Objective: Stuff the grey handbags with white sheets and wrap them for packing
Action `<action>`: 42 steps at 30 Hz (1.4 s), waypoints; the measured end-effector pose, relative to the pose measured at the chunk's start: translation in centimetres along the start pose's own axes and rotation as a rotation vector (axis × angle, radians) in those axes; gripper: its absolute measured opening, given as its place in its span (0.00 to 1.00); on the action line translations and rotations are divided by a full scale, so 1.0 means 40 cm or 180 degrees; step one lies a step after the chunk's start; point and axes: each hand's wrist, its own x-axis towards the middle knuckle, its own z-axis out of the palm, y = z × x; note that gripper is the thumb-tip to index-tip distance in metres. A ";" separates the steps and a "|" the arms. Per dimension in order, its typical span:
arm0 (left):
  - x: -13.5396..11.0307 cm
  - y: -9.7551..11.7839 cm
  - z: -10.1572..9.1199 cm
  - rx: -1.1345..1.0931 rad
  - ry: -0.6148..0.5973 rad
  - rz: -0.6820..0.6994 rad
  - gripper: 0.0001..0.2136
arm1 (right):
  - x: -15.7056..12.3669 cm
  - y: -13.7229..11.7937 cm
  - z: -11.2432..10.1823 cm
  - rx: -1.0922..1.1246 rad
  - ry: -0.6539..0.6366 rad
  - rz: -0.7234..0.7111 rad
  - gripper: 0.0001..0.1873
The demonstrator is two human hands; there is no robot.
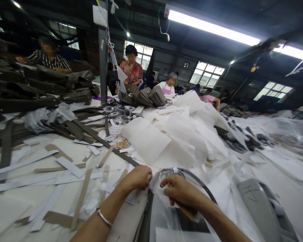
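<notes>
My left hand (141, 177) is closed in a pinch at the top corner of a dark grey-green bag (144, 218). Its fingertips are partly hidden, so what they grip does not show clearly. Close beside it, my right hand (180, 191) curls over the bag's upper part, with a brown card tag (188, 211) under the palm. A thin pale string loops by its thumb and index finger. Thin translucent wrapping (158, 208) lies over the bag's front. Behind the right hand arches a dark strap (204, 186) with a white band around it.
Paper and tan strips (80, 198) litter the left of the table. White sheets (184, 131) heap up ahead, near coiled grey straps (126, 112). Dark bags (50, 80) are piled far left by a post (103, 60). A grey piece (257, 205) lies right. Several people work beyond.
</notes>
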 end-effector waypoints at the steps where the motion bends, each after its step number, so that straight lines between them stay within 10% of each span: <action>1: 0.004 0.003 0.009 -0.0069 -0.0066 0.0024 0.08 | 0.015 0.010 0.014 0.0053 -0.0007 0.0083 0.18; 9: 0.010 0.017 0.026 -0.0612 -0.0141 0.0285 0.13 | 0.068 0.033 0.052 0.1421 -0.0542 0.0157 0.03; 21: -0.005 0.003 0.000 0.0053 0.0201 0.0774 0.06 | 0.082 0.070 0.042 0.2629 -0.1111 0.0393 0.12; 32: 0.005 0.003 -0.013 -0.0606 0.0241 0.0454 0.05 | 0.014 0.047 0.047 0.2515 -0.0048 -0.0006 0.20; 42: 0.025 0.009 0.012 -0.1780 0.0129 0.0139 0.07 | -0.015 0.048 0.015 0.2475 -0.0394 -0.0479 0.30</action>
